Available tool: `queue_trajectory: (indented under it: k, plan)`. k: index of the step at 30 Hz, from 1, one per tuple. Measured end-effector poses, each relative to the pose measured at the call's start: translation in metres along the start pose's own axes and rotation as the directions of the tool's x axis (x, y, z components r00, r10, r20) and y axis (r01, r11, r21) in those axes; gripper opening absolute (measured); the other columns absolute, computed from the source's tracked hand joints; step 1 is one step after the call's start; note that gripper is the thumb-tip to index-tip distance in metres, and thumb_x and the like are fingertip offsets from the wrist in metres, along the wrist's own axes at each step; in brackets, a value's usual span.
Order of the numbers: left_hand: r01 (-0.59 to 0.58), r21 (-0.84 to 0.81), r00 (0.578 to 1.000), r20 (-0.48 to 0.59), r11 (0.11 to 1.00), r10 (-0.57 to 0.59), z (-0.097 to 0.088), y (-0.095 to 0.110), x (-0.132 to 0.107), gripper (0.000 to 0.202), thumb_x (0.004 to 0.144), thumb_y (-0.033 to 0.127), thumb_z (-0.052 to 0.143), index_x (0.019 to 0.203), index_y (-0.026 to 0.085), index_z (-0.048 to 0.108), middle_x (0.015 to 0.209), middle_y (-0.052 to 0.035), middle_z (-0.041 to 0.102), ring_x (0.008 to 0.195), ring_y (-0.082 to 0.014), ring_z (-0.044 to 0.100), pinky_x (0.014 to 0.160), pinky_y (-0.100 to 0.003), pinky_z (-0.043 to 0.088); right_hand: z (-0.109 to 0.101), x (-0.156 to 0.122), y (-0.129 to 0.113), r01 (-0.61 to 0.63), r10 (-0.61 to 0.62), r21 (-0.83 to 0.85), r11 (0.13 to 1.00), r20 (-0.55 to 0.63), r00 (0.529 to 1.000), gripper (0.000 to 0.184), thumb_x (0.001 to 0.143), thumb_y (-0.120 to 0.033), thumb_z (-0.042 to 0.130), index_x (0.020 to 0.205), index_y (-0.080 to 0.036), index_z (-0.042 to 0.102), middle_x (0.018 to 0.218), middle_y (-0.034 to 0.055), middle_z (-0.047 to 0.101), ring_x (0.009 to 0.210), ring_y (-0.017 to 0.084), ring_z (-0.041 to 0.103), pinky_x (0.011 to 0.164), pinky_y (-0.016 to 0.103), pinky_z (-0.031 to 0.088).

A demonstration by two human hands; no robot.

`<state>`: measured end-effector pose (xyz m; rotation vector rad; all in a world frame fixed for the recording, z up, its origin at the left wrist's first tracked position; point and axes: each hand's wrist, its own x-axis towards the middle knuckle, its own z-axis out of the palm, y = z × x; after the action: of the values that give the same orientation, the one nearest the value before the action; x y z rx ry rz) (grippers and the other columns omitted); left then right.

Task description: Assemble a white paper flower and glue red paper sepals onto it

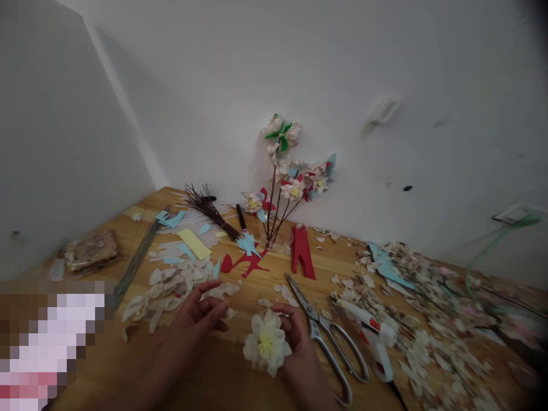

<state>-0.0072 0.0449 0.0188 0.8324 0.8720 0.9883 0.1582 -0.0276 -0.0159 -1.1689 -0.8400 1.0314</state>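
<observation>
Head view of a wooden tabletop (231, 379) used for paper-flower work.

**Flower.** The white paper flower (265, 342), with a yellow centre, sits just above the near edge of the tabletop. The right hand (299, 345) is closed around its back. The bloom faces the camera, probably so that the petals stay uncrushed and open to inspection.

**Left hand.** The left hand (201, 314) lies at 9 o'clock from the flower, with its fingers curled and the thumb spread. It rests at the edge of the loose petals (166, 288). Whether it pinches a petal cannot be told.

**Tools.** The scissors (331, 342) lie at 3 o'clock from the flower, just beside the right hand, with blades pointing away and loops toward the person. This looks like a layout for quick pick-up. The glue gun (377, 337) lies beyond them, also at 3 o'clock, on its side among the paper scraps (428, 325).

**Background.**
- At 12 o'clock, a vase (276, 238) stands by the wall. It holds finished blossoms (295, 184) upright on dark stems, apparently parked clear of the working area.
- A red paper cut-out (302, 252) lies beside the vase.
- A bundle of brown stem wires (209, 210) lies at 11 o'clock.
- The petals spread at 10 o'clock, nearest the left hand.
</observation>
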Motion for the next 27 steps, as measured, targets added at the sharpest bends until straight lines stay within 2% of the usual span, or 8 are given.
queue_trajectory:
  k: [4,7,12,16,20,23,27]
  plan:
    - [-0.014,-0.035,1.0,-0.027,0.999,0.013,-0.001,-0.004,0.003,0.052,0.054,0.036,0.081,0.097,0.021,0.056,0.052,0.0091,0.057,0.047,-0.0089,0.051,0.048,-0.022,0.05,0.004,-0.005,-0.002,0.06,-0.065,-0.078,0.995,-0.059,0.996,0.046,0.057,-0.006,0.067,0.095,-0.027,0.053,0.068,-0.0059,0.062,0.065,0.015,0.058,0.062,0.025,0.043]
    - [-0.016,-0.044,1.0,-0.023,0.999,0.015,-0.001,-0.005,0.003,0.052,0.054,0.035,0.081,0.097,0.02,0.056,0.051,0.0089,0.057,0.046,-0.0082,0.051,0.048,-0.022,0.05,0.008,-0.009,0.0,0.085,-0.096,-0.128,0.988,-0.083,0.992,0.048,0.056,-0.003,0.061,0.097,-0.026,0.05,0.066,-0.0073,0.06,0.063,0.014,0.057,0.059,0.024,0.041]
    - [-0.009,-0.045,1.0,-0.03,0.999,0.008,-0.004,-0.004,0.004,0.052,0.053,0.034,0.082,0.096,0.021,0.056,0.052,0.0095,0.058,0.046,-0.0075,0.052,0.049,-0.02,0.05,0.01,-0.007,0.002,0.061,-0.066,-0.06,0.996,-0.084,0.994,0.051,0.054,-0.004,0.058,0.098,-0.026,0.046,0.067,-0.0085,0.058,0.062,0.012,0.056,0.06,0.022,0.042]
    - [0.029,-0.093,0.999,-0.02,0.995,-0.031,-0.004,-0.003,0.002,0.046,0.059,0.031,0.08,0.099,0.022,0.058,0.059,0.0073,0.062,0.051,-0.0071,0.055,0.053,-0.019,0.051,0.008,-0.004,0.002,0.006,-0.006,0.016,1.0,-0.043,0.999,0.056,0.054,-0.003,0.065,0.098,-0.027,0.043,0.067,-0.0088,0.059,0.062,0.013,0.059,0.06,0.023,0.044]
    - [0.116,-0.327,0.991,0.102,0.938,-0.088,-0.002,-0.003,0.0,0.038,0.061,0.025,0.08,0.094,0.02,0.063,0.065,0.005,0.065,0.061,-0.0073,0.06,0.065,-0.02,0.052,0.009,-0.004,0.005,-0.059,0.057,0.056,0.997,0.039,0.998,0.057,0.053,-0.006,0.073,0.097,-0.028,0.043,0.065,-0.0082,0.063,0.056,0.015,0.061,0.052,0.023,0.044]
    - [0.203,-0.397,0.966,0.231,0.895,-0.116,-0.001,-0.006,-0.001,0.036,0.061,0.024,0.08,0.094,0.019,0.065,0.062,0.0045,0.065,0.066,-0.0094,0.062,0.078,-0.026,0.051,0.011,-0.006,0.008,-0.134,0.119,0.107,0.985,0.137,0.983,0.059,0.049,-0.008,0.078,0.094,-0.027,0.046,0.062,-0.0087,0.064,0.054,0.014,0.063,0.047,0.02,0.04]
    - [0.334,-0.345,0.913,0.351,0.877,-0.21,-0.001,-0.012,-0.001,0.035,0.063,0.023,0.079,0.094,0.02,0.064,0.056,0.0049,0.062,0.061,-0.0111,0.062,0.063,-0.025,0.049,0.012,-0.008,0.006,-0.272,0.214,0.173,0.947,0.291,0.932,0.062,0.048,-0.006,0.079,0.096,-0.027,0.046,0.065,-0.0095,0.065,0.056,0.01,0.061,0.049,0.017,0.037]
